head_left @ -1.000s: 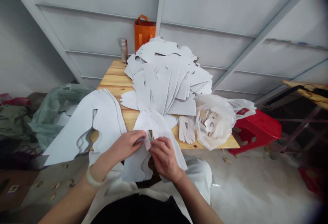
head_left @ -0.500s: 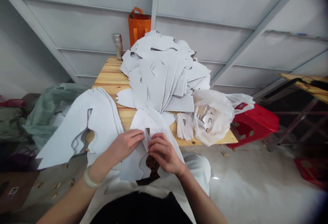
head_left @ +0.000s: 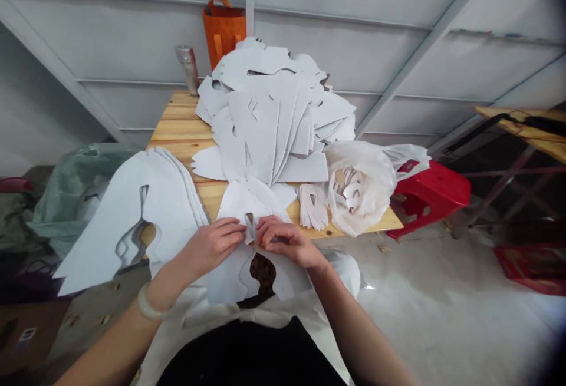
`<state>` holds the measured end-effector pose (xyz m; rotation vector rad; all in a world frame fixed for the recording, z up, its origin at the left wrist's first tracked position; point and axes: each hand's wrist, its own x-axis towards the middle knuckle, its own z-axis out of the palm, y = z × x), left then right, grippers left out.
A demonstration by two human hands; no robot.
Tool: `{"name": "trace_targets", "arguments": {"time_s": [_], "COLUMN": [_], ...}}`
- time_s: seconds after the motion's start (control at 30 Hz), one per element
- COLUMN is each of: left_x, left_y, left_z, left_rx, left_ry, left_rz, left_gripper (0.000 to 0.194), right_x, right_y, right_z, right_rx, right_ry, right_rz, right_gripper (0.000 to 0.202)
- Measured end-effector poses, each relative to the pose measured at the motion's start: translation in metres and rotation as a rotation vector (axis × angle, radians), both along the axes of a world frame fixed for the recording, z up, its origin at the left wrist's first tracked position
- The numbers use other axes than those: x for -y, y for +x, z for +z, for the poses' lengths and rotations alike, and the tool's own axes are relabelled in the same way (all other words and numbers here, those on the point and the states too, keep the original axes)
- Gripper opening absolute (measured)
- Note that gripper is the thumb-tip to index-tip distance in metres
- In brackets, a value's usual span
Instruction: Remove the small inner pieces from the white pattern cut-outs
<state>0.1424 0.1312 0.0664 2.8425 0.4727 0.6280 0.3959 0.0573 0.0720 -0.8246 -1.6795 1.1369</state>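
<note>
A white cut-out sheet (head_left: 233, 197), like thick paper or card, lies at the table's front edge and over my lap, with a wavy opening in its lower middle. On it, by a narrow dark slot, is a small white slip (head_left: 250, 234). My left hand (head_left: 216, 246) rests on the sheet from the left, fingers stretched flat, fingertips at the slip's edge; its thumb is hidden. Curled fingers of my right hand (head_left: 285, 241) pinch the slip from the right. To the left, a stack of similar cut-out sheets (head_left: 172, 197) overhangs the table.
A large heap of white cut-outs (head_left: 265, 121) covers the wooden table (head_left: 177, 116). Small slotted pieces (head_left: 313, 212) lie beside a white plastic bag (head_left: 371, 197). Behind are a bottle (head_left: 188, 69) and an orange bag (head_left: 223, 32). A red stool (head_left: 446, 188) stands right, a green bag (head_left: 66, 180) left.
My right hand has shifted slightly up, its fingers curled closer over the slip, uncovering more of the wavy opening. My left hand stays at the slip's left side. The camera view has shifted a little.
</note>
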Motion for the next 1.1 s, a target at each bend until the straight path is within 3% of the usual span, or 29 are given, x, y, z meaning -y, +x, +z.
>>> {"name": "trace_targets", "arguments": {"time_s": [0.1,0.23,0.43,0.8,1.1], "left_x": [0.001,0.005,0.004,-0.001,-0.008], "left_y": [0.0,0.002,0.003,0.003,0.007], "left_z": [0.002,0.004,0.003,0.002,0.014], "left_rx": [-0.005,-0.009,0.006,0.017,-0.041], "left_ry": [-0.001,0.001,0.086,0.051,0.047], "left_rz": [0.006,0.01,-0.017,-0.085,-0.11], "left_gripper": [0.023,0.023,0.026,0.026,0.026], "right_x": [-0.001,0.001,0.001,-0.001,-0.001], "right_y": [0.004,0.004,0.002,-0.001,-0.005], "right_z": [-0.004,-0.01,-0.014,-0.014,-0.011], "right_rx": [-0.11,-0.274,-0.333,-0.38,-0.34], "right_ry": [-0.062,-0.155,-0.262,-0.261,-0.238], "right_rz": [-0.003,-0.106,-0.156,-0.173,-0.216], "right_gripper": [0.037,0.037,0.033,0.035,0.027]}}
